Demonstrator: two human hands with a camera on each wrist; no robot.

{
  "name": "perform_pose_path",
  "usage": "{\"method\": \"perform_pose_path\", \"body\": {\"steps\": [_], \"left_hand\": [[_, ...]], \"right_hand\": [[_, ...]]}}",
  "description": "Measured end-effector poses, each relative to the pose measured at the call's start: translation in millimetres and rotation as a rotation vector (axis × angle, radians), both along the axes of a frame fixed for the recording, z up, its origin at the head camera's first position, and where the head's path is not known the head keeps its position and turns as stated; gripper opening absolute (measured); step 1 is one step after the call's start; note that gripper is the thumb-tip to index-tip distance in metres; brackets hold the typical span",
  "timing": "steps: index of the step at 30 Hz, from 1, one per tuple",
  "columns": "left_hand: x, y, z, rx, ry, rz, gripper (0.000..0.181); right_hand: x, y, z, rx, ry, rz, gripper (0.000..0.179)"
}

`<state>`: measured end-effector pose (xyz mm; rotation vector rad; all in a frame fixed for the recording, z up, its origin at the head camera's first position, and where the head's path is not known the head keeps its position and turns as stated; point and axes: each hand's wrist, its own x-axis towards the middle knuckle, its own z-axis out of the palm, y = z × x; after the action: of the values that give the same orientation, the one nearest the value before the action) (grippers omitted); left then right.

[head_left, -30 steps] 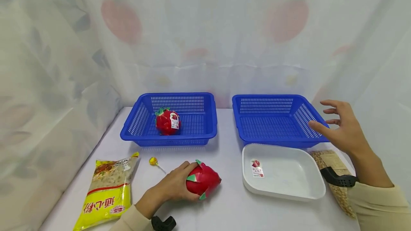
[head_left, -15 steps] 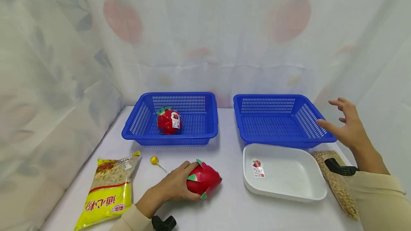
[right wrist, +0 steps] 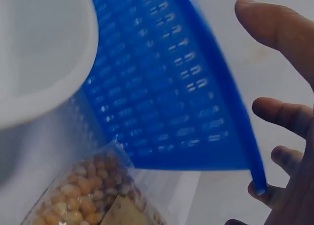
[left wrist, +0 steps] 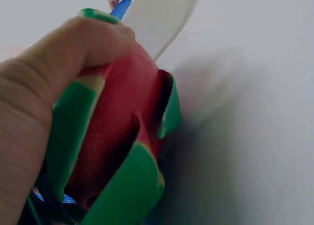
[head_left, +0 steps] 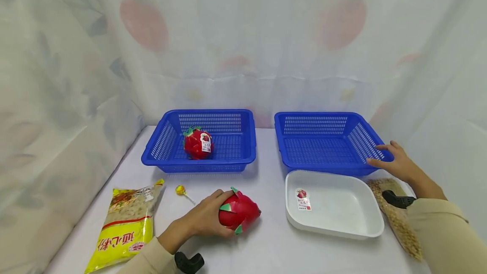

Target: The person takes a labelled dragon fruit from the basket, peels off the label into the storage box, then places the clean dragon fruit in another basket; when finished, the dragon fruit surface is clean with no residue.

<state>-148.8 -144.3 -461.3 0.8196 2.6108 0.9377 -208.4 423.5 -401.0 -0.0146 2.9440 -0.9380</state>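
Head view: the dragon fruit [head_left: 240,211] lies at three o'clock from our left hand [head_left: 208,218], in its grasp; our right hand [head_left: 400,165], loosely spread, holding nothing, is by the right basket [head_left: 319,149] at four o'clock.

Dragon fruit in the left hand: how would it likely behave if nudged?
The held dragon fruit would probably roll, given its rounded body. Its projecting green-tipped scales might catch and make that roll uneven. The smooth-looking red skin could slip slightly against the left hand.
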Motion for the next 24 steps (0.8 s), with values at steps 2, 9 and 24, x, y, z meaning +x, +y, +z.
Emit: {"method": "perform_pose_path", "body": {"steps": [2, 9, 24], "left_hand": [[-2.6, 1.5, 6.2, 0.015, -0.011, -0.002, 0.095], [-13.7, 17.4, 47.0, 0.048, 0.035, -0.013, 0.096], [-89.7, 97.6, 129.0, 0.065, 0.293, -0.002, 0.092]], "right_hand": [[-1.9, 2.3, -1.5, 0.015, -0.039, 0.016, 0.088], [-4.9, 6.2, 0.1, 0.037, -0.121, 0.057, 0.092], [-4.7, 6.6, 0.4, 0.026, -0.123, 0.082, 0.095]]}}
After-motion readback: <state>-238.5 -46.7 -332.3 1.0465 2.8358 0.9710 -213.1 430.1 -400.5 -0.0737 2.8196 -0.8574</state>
